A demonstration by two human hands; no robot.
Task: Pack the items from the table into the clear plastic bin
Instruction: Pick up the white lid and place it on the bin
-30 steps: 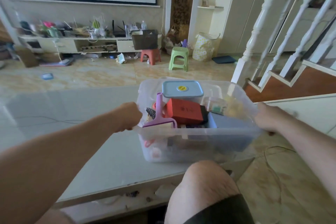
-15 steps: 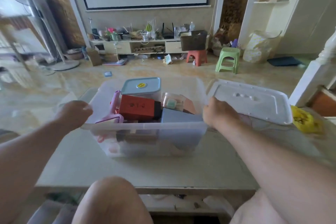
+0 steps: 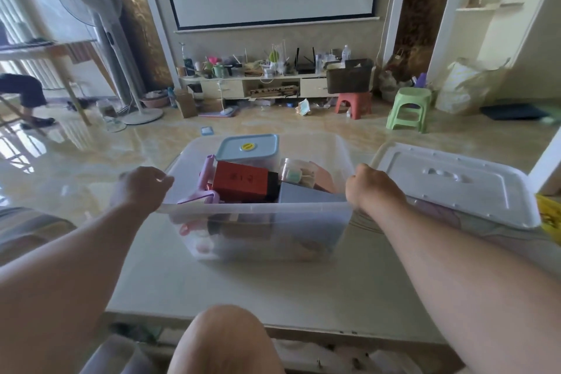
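The clear plastic bin [image 3: 258,208] stands on the pale table [image 3: 273,291] in front of me. Inside it lie a blue-lidded container [image 3: 247,147], a red box [image 3: 241,181], a grey box [image 3: 306,193], a lilac brush [image 3: 204,182] and a small clear box [image 3: 293,171]. My left hand [image 3: 142,187] grips the bin's left rim. At the right rim my right hand [image 3: 372,187] is closed on the edge. The white bin lid [image 3: 455,184] lies flat on the table to the right of the bin.
A yellow packet [image 3: 549,217] lies at the table's right edge. My knee [image 3: 224,340] is below the table's near edge. On the floor beyond are a green stool [image 3: 409,109], a red stool [image 3: 353,105], a standing fan [image 3: 103,39] and a cluttered TV cabinet [image 3: 258,86].
The bin has moved left across the table with both hands on its rims, from the table's right end to beside the lid. The view has swung with it.
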